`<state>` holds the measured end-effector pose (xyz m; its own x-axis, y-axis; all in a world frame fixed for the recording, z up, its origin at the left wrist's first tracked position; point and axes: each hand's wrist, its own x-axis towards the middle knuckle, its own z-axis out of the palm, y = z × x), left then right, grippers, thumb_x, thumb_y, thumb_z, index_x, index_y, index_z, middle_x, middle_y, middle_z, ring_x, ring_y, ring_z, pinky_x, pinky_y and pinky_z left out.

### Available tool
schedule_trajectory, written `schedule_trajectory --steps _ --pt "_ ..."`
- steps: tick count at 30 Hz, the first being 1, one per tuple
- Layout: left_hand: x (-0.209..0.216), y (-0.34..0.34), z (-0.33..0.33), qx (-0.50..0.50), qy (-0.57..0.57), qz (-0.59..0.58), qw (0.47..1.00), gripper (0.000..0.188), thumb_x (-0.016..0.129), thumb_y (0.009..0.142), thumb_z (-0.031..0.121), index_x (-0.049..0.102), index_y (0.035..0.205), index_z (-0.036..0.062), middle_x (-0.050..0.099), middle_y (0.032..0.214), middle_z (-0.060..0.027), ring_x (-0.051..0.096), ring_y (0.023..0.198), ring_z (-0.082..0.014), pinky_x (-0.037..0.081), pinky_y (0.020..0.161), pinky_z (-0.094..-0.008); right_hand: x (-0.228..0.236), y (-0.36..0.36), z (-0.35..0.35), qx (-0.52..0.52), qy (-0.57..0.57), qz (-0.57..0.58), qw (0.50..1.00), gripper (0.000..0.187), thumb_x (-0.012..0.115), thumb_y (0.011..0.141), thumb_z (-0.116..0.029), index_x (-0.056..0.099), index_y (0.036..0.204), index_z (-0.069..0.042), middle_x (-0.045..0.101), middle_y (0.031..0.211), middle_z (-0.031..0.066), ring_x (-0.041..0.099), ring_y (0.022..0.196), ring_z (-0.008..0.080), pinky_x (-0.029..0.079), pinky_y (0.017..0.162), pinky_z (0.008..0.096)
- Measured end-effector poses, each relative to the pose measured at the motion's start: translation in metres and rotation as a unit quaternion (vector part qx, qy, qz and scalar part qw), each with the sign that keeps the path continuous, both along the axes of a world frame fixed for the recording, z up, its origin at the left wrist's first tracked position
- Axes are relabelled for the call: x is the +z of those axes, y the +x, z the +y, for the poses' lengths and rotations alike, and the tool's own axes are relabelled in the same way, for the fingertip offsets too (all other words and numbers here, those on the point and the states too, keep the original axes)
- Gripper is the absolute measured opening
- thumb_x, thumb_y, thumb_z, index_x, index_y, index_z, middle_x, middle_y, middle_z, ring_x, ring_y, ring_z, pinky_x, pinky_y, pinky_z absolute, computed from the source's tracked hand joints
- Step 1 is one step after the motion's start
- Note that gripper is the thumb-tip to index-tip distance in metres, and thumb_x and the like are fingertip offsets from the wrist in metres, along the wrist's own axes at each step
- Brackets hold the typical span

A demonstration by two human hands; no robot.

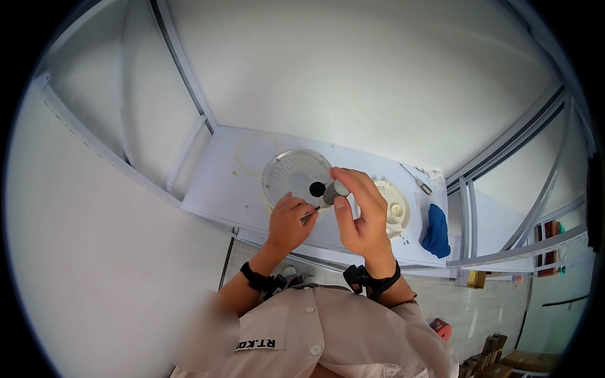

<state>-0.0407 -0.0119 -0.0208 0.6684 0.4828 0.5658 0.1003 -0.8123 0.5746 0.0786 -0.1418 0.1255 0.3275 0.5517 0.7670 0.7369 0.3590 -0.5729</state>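
Observation:
My right hand (362,217) is closed around the thick grey handle with a pale rounded end of what looks like a screwdriver (332,193). The narrow end of this tool points down and left, toward my left hand (291,220). There, my left fingers pinch its thin metal shaft, partly hidden by them. Just beyond both hands, a round clear cover (291,169) with a ribbed face and a pale rim rests on the table. A black round spot (317,189) shows at its near right side, close to the tool.
To the right lie a cream round base (398,211), a second screwdriver (423,184) and a bunched blue cloth (436,232). A pale ring (242,157) lies far left on the white table (217,183). Small bits sit near the front edge. Metal frame posts (467,217) stand at the right.

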Motion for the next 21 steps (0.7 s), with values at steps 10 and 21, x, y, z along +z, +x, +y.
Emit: schedule_trajectory --steps 10,21 --pt "0.005 0.003 -0.002 0.005 0.009 -0.013 1.000 0.009 0.082 0.084 0.015 0.076 0.088 0.0107 0.071 0.086 -0.0045 0.070 0.085 -0.0309 0.052 0.109 -0.0548 -0.002 -0.004 0.001 -0.025 0.015 0.049 0.998 0.038 0.079 0.087 0.000 0.073 0.124 0.001 0.069 0.111 0.0168 0.069 0.098 0.0292 0.057 0.082 0.0344" --pt "0.004 0.006 0.000 0.006 0.019 0.007 1.000 0.010 0.081 0.084 0.016 0.076 0.088 0.0094 0.073 0.087 -0.0055 0.070 0.086 -0.0315 0.052 0.109 -0.0545 -0.012 -0.015 0.004 -0.073 -0.023 -0.010 0.997 0.044 0.083 0.081 0.005 0.074 0.124 -0.001 0.064 0.121 0.0159 0.069 0.103 0.0292 0.057 0.088 0.0351"
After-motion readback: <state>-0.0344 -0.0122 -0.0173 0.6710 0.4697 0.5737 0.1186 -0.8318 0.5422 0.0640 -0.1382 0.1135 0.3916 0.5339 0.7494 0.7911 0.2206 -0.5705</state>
